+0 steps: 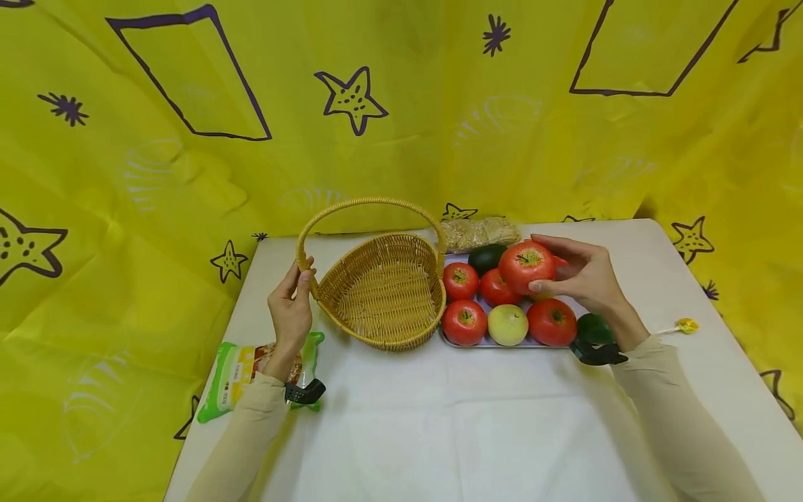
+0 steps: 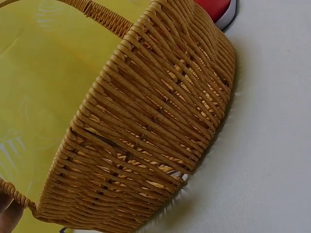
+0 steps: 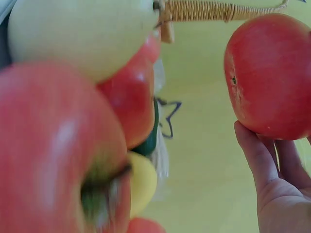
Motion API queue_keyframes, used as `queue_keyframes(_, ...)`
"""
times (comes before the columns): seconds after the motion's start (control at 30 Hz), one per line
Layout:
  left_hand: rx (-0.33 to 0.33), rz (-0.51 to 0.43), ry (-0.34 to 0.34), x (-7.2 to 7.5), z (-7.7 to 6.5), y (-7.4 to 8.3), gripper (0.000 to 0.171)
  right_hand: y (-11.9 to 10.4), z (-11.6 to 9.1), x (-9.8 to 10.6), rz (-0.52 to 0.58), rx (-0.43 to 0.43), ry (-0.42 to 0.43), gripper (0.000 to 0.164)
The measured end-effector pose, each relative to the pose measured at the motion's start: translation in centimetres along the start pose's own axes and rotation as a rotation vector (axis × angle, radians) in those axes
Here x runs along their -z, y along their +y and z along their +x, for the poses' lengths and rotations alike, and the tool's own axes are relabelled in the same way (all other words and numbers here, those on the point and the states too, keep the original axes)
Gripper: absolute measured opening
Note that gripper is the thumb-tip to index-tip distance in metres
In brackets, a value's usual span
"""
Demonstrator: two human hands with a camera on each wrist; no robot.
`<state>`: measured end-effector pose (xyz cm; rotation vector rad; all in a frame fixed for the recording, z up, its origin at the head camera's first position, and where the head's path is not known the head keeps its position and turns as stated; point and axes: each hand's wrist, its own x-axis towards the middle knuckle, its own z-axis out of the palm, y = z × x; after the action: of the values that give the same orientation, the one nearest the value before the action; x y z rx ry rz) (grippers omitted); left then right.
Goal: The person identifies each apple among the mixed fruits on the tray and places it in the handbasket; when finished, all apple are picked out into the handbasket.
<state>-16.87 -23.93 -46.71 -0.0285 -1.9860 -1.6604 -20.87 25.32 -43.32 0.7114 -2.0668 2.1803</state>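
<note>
My left grip [image 1: 291, 305] holds the handle [image 1: 370, 201] of the basket [image 1: 392, 296], which is just beside the tray [image 1: 488, 341]. My right grip [image 1: 586, 273] holds a red apple [image 1: 525, 265] above the tray's fruit [image 1: 507, 325]. On the worktop [image 1: 389, 425], the bag [image 1: 224, 387] carries small print [image 1: 241, 380]; I cannot read it.

The basket [image 1: 390, 289] is left of the tray [image 1: 523, 344] of fruit [image 1: 465, 322], a lollipop [image 1: 686, 325] lying right of both.

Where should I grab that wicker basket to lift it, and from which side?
Probably the top of its arched handle, from above: the arch stands over the open wicker basket, leaving room for fingers beneath. The left hand holds only the handle's left end, so the top is free.
</note>
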Motion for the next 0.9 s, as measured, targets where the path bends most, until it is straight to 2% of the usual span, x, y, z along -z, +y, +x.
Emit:
queue_keyframes(0.23,-0.008,-0.003,-0.004,0.1,-0.1,-0.1,0.040,0.5,0.8,-2.1,0.029,0.031,-0.045,0.068)
queue_keyframes(0.43,-0.004,-0.013,-0.009,0.1,0.0,-0.1,0.040,0.4,1.1,-3.9,0.041,-0.051,-0.069,0.066)
queue_keyframes(0.67,0.007,-0.008,-0.006,0.1,0.1,0.1,0.040,0.2,1.6,-6.1,-0.021,-0.119,-0.090,0.066)
queue_keyframes(0.9,-0.010,-0.005,-0.005,0.0,0.1,0.0,0.040,0.3,2.6,-8.2,-0.098,-0.083,-0.116,0.068)
